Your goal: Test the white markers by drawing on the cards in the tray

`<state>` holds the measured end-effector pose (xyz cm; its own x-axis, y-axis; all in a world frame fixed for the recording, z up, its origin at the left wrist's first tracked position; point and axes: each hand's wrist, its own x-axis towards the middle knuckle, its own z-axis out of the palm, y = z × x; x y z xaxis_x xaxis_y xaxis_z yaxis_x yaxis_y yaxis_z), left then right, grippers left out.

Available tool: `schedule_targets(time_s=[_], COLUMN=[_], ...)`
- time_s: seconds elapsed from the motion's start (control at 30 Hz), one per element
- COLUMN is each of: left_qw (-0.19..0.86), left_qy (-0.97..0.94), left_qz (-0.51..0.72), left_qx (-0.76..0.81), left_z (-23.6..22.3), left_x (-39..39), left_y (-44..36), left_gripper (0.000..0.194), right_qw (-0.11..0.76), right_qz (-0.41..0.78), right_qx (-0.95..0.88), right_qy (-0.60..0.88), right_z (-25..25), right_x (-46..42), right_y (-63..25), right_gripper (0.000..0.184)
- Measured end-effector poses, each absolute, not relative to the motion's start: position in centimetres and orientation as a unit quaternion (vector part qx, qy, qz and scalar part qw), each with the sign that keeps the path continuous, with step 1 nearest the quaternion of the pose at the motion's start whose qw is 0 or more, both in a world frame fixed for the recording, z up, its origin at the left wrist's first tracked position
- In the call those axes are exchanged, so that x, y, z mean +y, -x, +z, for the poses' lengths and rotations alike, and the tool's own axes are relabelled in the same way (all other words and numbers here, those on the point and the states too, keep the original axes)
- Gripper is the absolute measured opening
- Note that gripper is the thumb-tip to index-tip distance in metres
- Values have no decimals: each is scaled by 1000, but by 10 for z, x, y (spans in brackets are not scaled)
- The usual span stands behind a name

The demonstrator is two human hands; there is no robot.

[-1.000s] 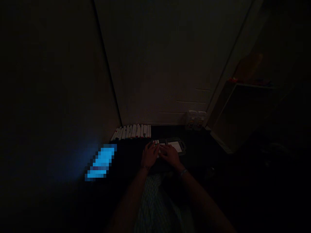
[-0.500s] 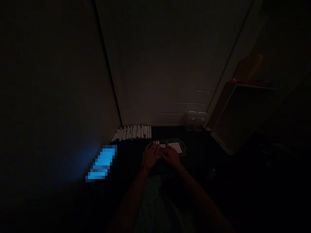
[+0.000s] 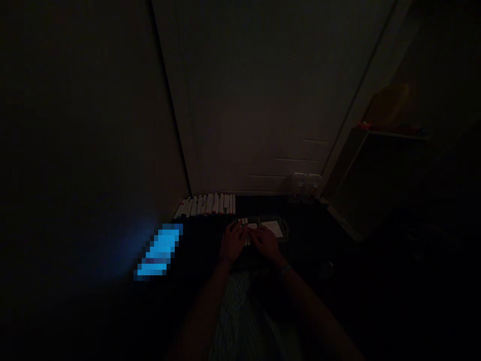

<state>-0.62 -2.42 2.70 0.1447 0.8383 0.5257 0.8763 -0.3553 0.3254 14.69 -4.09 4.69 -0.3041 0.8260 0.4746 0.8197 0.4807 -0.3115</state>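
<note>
The scene is very dark. My left hand (image 3: 233, 241) and my right hand (image 3: 266, 242) rest close together on a dark surface, their fingers at the near edge of a small dark tray (image 3: 281, 229) that holds pale pieces. A short white piece shows between the two hands, but I cannot tell which hand grips it. A row of several white markers (image 3: 208, 204) lies side by side just beyond the hands, against the wall. Both wrists carry a thin band.
A glowing blue screen (image 3: 160, 250) lies to the left of my hands. Two small clear containers (image 3: 304, 188) stand at the foot of the back wall. A dark cabinet (image 3: 376, 175) with things on top stands to the right. Checked cloth (image 3: 240, 311) covers my lap.
The view has shifted slightly. Both hands stay at the tray's near edge with only small finger movement.
</note>
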Motion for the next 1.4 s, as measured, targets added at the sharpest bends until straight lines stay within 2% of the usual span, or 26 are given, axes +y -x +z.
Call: schedule_targets(time_s=[0.4, 1.03, 1.4], left_qw=[45, 53, 41], left_qy=[744, 727, 747], left_qz=[-355, -366, -352], left_qx=[-564, -579, -563], left_z=[23, 19, 35], left_x=[-19, -17, -27], left_y=[8, 9, 6], left_gripper=[46, 36, 44], right_qw=[306, 295, 281], right_qz=[0, 34, 13], right_qx=[-808, -816, -826], right_qy=[504, 497, 488], right_z=[47, 46, 53], right_x=[-42, -41, -46], right_y=[-146, -148, -146], right_gripper=[28, 29, 29])
